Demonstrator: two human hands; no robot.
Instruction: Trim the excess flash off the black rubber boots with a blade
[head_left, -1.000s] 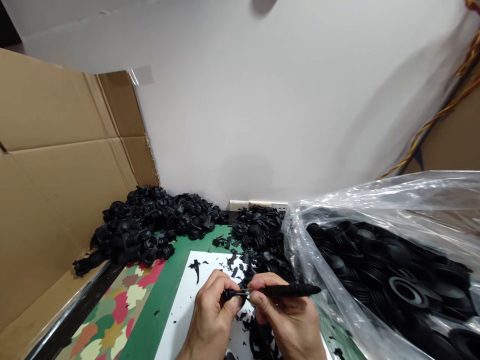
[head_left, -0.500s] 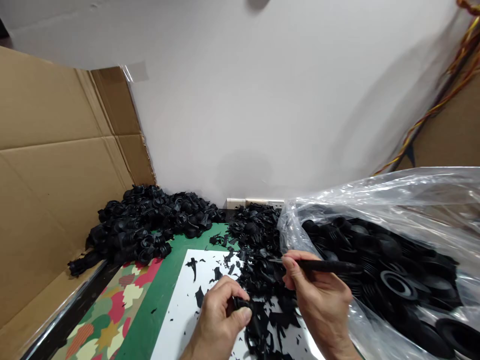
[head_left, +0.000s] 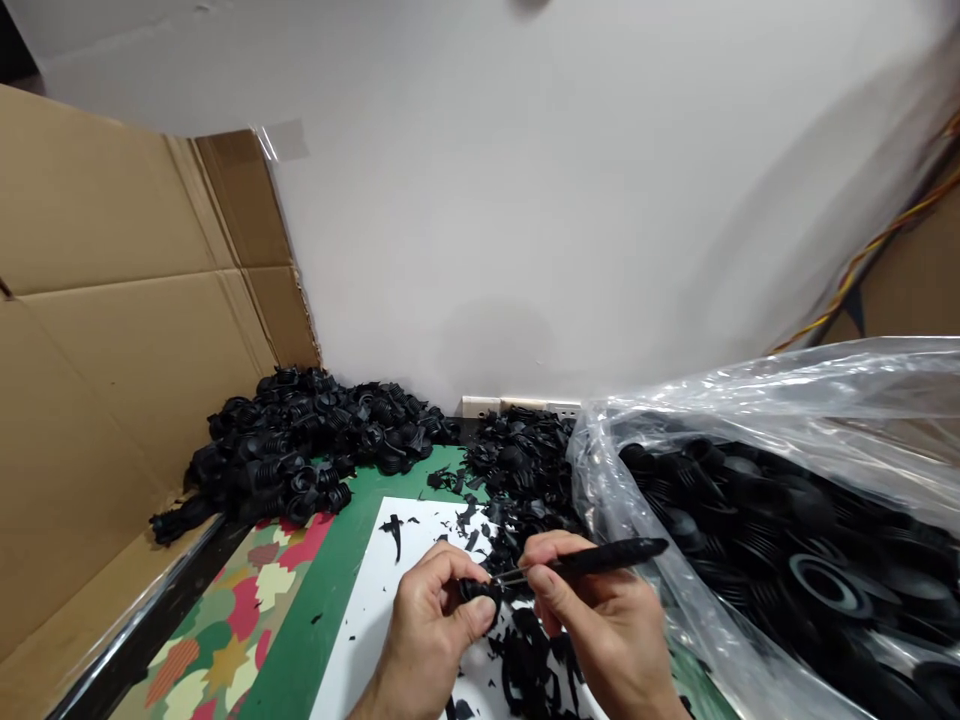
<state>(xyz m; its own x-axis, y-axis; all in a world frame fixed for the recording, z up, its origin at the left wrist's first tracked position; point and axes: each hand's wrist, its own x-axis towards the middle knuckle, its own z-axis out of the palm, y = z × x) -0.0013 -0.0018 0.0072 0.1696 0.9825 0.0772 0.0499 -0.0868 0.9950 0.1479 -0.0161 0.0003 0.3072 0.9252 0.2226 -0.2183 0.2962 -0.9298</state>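
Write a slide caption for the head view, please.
Left hand pinches a black part; right hand points a tool at it.

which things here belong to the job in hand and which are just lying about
In use, it seems:
- black piece in the left hand
- black-handled tool in the right hand
- white sheet beneath, strewn with black scraps
- clear bag and heap of similar black parts

Probably just there:
- cardboard
- patterned sheet
- socket strip
- twisted cord

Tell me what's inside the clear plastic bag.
Inside the clear plastic bag are heaped black parts, several round, some ribbed. Whatever lies beneath the top ones is covered and can't be seen.
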